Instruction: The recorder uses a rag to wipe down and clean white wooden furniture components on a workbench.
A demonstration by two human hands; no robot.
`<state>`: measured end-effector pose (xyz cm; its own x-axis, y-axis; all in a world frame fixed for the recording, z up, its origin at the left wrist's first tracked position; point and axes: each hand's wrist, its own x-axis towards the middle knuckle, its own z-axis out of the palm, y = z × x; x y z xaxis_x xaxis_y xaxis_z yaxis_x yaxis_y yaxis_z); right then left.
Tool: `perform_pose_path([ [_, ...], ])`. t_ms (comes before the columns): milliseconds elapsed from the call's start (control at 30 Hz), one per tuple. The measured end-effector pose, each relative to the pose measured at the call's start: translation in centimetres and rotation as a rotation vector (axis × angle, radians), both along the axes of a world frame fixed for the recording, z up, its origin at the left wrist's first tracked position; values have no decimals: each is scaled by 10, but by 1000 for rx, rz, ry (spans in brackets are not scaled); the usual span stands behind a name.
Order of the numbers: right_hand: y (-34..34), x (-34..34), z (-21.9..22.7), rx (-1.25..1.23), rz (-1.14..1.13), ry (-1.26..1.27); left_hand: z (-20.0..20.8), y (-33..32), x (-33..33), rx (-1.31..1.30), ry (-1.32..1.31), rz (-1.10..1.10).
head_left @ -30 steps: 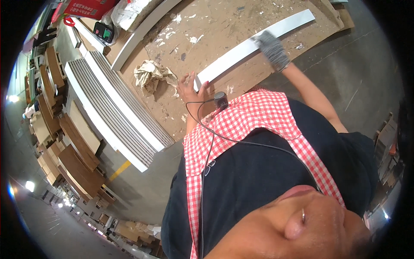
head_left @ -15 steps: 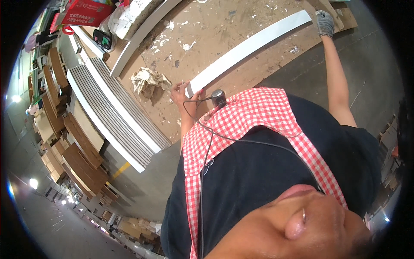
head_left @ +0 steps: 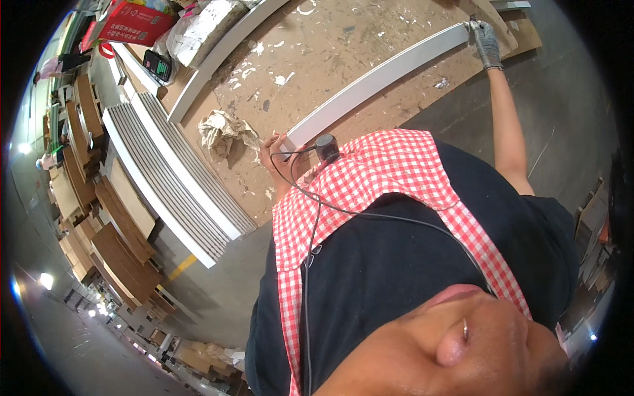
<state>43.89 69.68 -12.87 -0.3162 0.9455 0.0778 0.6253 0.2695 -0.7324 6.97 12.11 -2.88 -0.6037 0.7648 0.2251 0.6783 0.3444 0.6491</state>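
A long white board (head_left: 380,82) lies slantwise over the worktable, tilted so that its thin long edge shows. My bare left hand (head_left: 277,153) is closed around its near left end, fingers on both sides. At the far right end is my right hand (head_left: 487,47), in a grey knitted glove, with its fingertips bent against the board's end. A small dark spot shows at those fingertips, too small to name. Left of my left hand lies a crumpled beige cloth or paper (head_left: 228,132).
The brown worktable top (head_left: 290,49) carries white flakes. Another white strip (head_left: 218,59) lies at the back left, beside plastic-wrapped packs (head_left: 205,33), a red bag (head_left: 129,23) and a black handheld device (head_left: 157,64). Stacked white-edged boards (head_left: 168,175) stand left; brown panels (head_left: 125,261) lie beyond.
My right hand has moved left onto the board's far end, its fingers reaching forward. The board has tilted, its face now greyer, and its near end has shifted slightly left with my left hand.
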Motion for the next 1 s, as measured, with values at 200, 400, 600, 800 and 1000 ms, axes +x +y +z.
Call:
perform_pose_path([
  [200, 6, -29, 61, 89, 15, 18, 42, 17, -12, 22, -10, 14],
  [400, 2, -43, 129, 187, 8, 92, 71, 39, -19, 26, -52, 71],
  [600, 6, -45, 144, 190, 40, 83, 62, 34, -19, 37, -103, 78],
  [800, 5, -30, 138, 273, -126, 58, 56, 38, -19, 62, -81, 40],
  [1000, -30, -103, 141, 209, -39, 108, 72, 0, -13, -13, 57, 196],
])
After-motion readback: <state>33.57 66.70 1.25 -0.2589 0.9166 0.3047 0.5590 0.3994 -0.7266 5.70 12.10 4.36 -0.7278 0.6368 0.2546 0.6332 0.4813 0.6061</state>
